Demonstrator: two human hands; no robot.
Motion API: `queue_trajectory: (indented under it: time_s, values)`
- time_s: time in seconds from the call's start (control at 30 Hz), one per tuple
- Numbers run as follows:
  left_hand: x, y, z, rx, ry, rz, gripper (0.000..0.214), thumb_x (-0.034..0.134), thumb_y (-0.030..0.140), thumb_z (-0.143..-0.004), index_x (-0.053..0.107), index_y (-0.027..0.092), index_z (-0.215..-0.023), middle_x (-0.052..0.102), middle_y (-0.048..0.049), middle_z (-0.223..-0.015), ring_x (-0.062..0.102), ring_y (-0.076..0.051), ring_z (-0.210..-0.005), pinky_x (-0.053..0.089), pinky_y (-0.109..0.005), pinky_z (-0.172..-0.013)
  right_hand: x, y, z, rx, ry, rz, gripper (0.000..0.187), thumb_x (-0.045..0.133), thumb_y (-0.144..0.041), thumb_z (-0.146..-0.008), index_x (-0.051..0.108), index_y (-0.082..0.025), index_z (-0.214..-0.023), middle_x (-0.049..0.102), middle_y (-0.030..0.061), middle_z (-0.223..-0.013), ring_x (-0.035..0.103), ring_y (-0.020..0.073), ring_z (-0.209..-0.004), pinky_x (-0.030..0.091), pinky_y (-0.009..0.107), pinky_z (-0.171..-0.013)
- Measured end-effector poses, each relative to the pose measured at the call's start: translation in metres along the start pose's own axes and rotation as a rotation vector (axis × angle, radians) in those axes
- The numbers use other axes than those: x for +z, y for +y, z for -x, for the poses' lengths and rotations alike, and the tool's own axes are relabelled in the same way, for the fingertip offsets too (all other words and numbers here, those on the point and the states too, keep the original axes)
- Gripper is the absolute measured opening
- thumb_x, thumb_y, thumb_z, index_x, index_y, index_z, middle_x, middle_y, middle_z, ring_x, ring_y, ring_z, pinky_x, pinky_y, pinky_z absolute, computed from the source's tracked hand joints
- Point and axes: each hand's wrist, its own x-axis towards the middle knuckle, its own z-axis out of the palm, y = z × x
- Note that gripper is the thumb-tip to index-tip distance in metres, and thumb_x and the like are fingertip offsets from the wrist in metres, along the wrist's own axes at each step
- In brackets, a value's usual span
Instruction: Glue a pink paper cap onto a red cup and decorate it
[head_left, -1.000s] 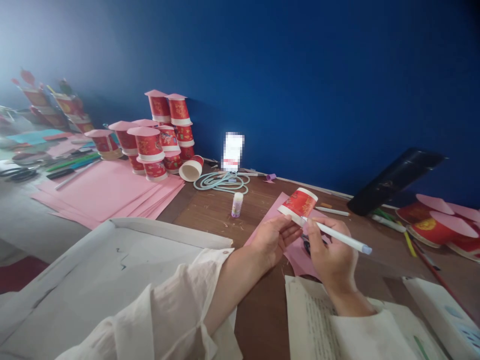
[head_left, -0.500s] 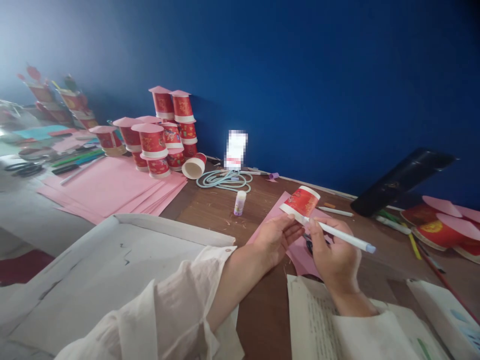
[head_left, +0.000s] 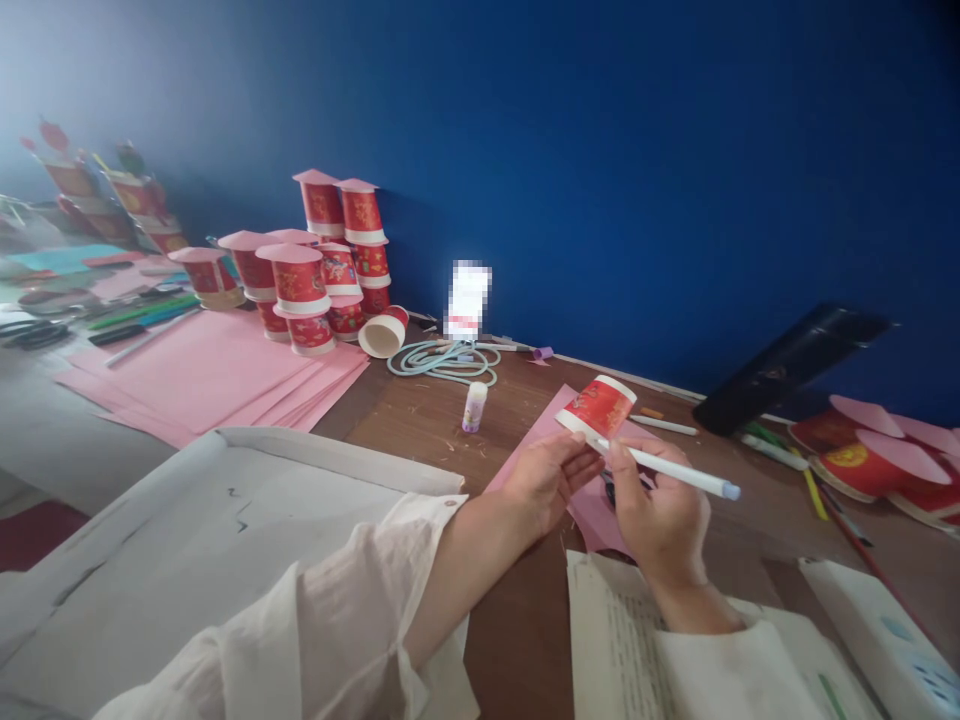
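Observation:
My left hand (head_left: 544, 480) grips a red paper cup (head_left: 598, 408) with white rims, tilted on its side above a pink sheet (head_left: 592, 510) on the brown table. My right hand (head_left: 660, 510) pinches a white pen (head_left: 667, 467) with a pale blue end; the pen's tip touches the lower rim of the cup. Both hands sit close together, fingers closed. White sleeves cover both forearms.
Stacked red cups with pink lids (head_left: 322, 265) stand at the back left on pink paper sheets (head_left: 210, 375). A glue stick (head_left: 473, 407), a coiled cable (head_left: 442, 360), a black cylinder (head_left: 791, 365), more lidded cups (head_left: 877, 455), an open book (head_left: 645, 650) and large white paper (head_left: 202, 540) surround me.
The view shifted slightly. Both hands keep their grip, and the pen tip stays at the cup's rim with only small movement.

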Motion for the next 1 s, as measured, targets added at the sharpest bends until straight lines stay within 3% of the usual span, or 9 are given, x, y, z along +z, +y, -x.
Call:
queue_trajectory:
  time_s: [0.1, 0.43, 0.6, 1.0]
  values:
    - [-0.0017, -0.0017, -0.0017, 0.0, -0.01, 0.009, 0.015, 0.059, 0.011, -0.088, 0.072, 0.008, -0.094, 0.076, -0.012, -0.092, 0.072, -0.017, -0.084, 0.051, -0.034, -0.102, 0.0009, 0.0003, 0.0001, -0.004, 0.04, 0.015, 0.025, 0.061, -0.041, -0.091, 0.069, -0.017, -0.088, 0.073, 0.0084, -0.083, 0.068, 0.0208, -0.074, 0.054, 0.032, -0.067]
    - [0.0, -0.0002, -0.0002, -0.006, 0.003, 0.026, 0.015, 0.058, 0.009, -0.088, 0.072, 0.008, -0.092, 0.076, -0.0113, -0.091, 0.072, -0.016, -0.085, 0.052, -0.033, -0.101, 0.003, 0.0026, -0.0002, -0.059, -0.001, 0.006, 0.025, 0.06, -0.04, -0.091, 0.069, -0.017, -0.086, 0.073, 0.0081, -0.082, 0.068, 0.0201, -0.072, 0.053, 0.031, -0.066]
    - [0.0001, -0.0006, 0.0008, -0.015, -0.004, 0.026, 0.016, 0.058, 0.01, -0.089, 0.072, 0.007, -0.094, 0.076, -0.0123, -0.094, 0.072, -0.017, -0.087, 0.052, -0.033, -0.101, 0.0032, 0.0015, 0.0015, 0.019, 0.065, 0.022, 0.029, 0.061, -0.043, -0.091, 0.069, -0.016, -0.089, 0.073, 0.0086, -0.08, 0.068, 0.0203, -0.07, 0.052, 0.031, -0.063]
    - [0.0032, 0.0018, 0.0032, -0.045, 0.025, -0.008, 0.017, 0.056, 0.009, -0.089, 0.073, 0.008, -0.094, 0.076, -0.0119, -0.094, 0.072, -0.017, -0.087, 0.05, -0.034, -0.103, 0.0051, 0.0015, 0.0003, -0.033, 0.104, 0.025, 0.023, 0.061, -0.037, -0.091, 0.068, -0.016, -0.09, 0.074, 0.0093, -0.084, 0.07, 0.022, -0.079, 0.054, 0.034, -0.073]
